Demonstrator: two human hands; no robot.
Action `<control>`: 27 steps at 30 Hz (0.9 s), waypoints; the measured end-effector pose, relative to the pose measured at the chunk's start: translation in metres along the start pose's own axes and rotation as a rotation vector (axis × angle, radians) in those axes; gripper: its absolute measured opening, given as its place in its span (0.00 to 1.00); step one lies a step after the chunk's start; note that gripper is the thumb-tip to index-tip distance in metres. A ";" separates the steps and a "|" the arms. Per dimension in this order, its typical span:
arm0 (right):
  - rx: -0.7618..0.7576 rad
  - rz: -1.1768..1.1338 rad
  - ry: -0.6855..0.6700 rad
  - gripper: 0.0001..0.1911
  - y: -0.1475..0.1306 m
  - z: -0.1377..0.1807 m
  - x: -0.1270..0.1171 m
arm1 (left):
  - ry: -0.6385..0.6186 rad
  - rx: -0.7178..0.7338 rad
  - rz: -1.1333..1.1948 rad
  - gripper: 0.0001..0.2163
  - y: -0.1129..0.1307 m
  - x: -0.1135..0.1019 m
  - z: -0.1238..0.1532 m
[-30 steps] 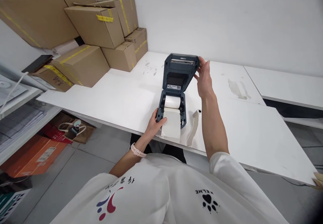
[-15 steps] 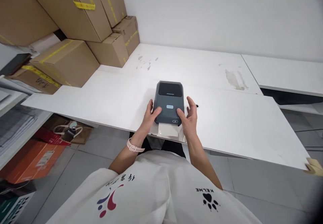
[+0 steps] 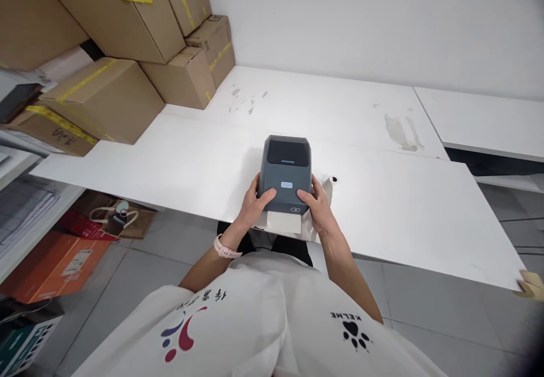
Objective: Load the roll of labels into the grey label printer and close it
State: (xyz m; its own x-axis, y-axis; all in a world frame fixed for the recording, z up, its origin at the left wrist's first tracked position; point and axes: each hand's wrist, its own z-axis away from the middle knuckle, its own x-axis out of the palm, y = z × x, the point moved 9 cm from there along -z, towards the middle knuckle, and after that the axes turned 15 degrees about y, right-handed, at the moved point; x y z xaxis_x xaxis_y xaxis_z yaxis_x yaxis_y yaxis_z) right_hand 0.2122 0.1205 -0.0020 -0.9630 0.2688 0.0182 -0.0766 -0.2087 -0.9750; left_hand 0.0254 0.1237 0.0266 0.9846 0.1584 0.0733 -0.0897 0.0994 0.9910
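White table (image 3: 382, 207) spreads wide in front of you, with cardboard boxes (image 3: 106, 99) stacked at its far left corner. The grey label printer (image 3: 285, 167) sits at the near edge, right before your body. A second ago its lid stood open under your right hand; now the lid is down, and that hand, which hovered with fingers spread half a second back, has closed on the casing. The printer's long axis runs from you toward the wall, its paper slot facing you. Your left hand (image 3: 254, 206) clasps the front left corner, thumb on top and fingers down the side; your right hand (image 3: 318, 208) clamps the front right corner the same way. Bare tabletop lies open behind the printer and far out to the right, and the boxes are well apart on the left. A white label (image 3: 284, 222) pokes from the slot and overhangs the near edge. A curled paper strip (image 3: 328, 186) lies just beside your right hand.
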 end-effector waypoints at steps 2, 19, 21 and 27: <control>0.041 -0.076 0.026 0.55 0.001 0.001 -0.001 | 0.084 0.021 -0.040 0.33 -0.004 -0.009 0.009; -0.082 0.043 0.141 0.56 -0.030 0.002 0.006 | -0.033 -0.226 -0.101 0.21 -0.043 -0.007 0.067; -0.116 0.133 0.155 0.56 -0.038 0.000 0.009 | -0.046 -0.206 -0.140 0.20 -0.048 -0.016 0.067; -0.111 0.169 0.166 0.56 -0.045 -0.006 0.014 | 0.345 0.047 -0.149 0.12 -0.022 -0.062 0.050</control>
State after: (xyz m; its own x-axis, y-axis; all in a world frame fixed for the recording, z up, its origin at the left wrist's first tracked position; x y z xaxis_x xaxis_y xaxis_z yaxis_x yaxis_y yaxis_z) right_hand 0.2038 0.1395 0.0409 -0.9033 0.3919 -0.1745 0.1190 -0.1619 -0.9796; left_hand -0.0267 0.0627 0.0062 0.8771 0.4683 -0.1065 0.0660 0.1022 0.9926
